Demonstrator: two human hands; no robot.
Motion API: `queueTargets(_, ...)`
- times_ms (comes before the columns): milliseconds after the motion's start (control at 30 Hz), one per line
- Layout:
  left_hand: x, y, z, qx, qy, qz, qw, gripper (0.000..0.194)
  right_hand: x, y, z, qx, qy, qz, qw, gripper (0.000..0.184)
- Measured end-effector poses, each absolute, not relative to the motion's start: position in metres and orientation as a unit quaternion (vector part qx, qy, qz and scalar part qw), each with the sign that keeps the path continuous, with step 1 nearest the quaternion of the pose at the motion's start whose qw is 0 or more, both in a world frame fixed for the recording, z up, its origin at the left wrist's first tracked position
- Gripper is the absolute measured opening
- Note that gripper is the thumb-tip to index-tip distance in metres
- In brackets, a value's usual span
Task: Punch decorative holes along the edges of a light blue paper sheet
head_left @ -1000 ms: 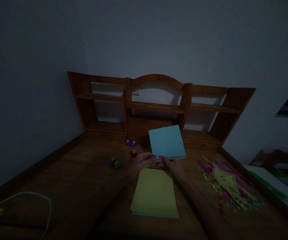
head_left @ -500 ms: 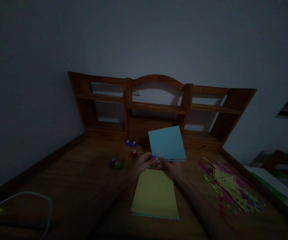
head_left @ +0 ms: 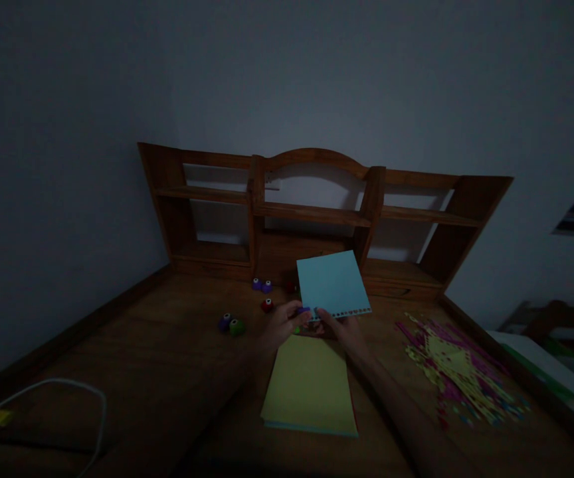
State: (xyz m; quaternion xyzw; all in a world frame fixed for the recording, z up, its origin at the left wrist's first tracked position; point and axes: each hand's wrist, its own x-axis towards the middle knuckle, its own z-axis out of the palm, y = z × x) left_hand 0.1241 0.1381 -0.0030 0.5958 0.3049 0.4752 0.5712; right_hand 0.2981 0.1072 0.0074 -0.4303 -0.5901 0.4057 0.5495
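Note:
A light blue sheet of paper point(head_left: 331, 284) is held up, tilted, with a row of punched shapes along its lower edge. My right hand point(head_left: 344, 326) pinches that edge near its left part. At the lower left corner, my left hand point(head_left: 283, 322) is closed round a small purple craft punch point(head_left: 303, 310), mostly hidden by the fingers. The sheet's corner meets the punch, but the exact contact is dim. Below both hands lies a stack of paper point(head_left: 311, 388), pale yellow on top with blue beneath. Something small and bright green point(head_left: 297, 330) shows under my left hand.
Purple punches point(head_left: 262, 285), a red punch point(head_left: 267, 305) and a green punch point(head_left: 236, 326) stand left of my hands. Cut paper strips point(head_left: 451, 362) are heaped at right. A wooden shelf point(head_left: 311, 212) backs the desk; a white cable point(head_left: 68, 381) loops at front left.
The blue sheet has turned slightly, its lower right corner rising a little. Both hands have shifted only slightly and keep their hold. The view has moved a touch.

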Motion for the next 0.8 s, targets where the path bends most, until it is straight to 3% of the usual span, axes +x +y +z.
queueTargets(800,0.118,0.15,-0.003,0.57,0.319,0.461,0.601,0.032,0.303,0.11,0.008,-0.45,-0.586,0.437,0.513,0.042)
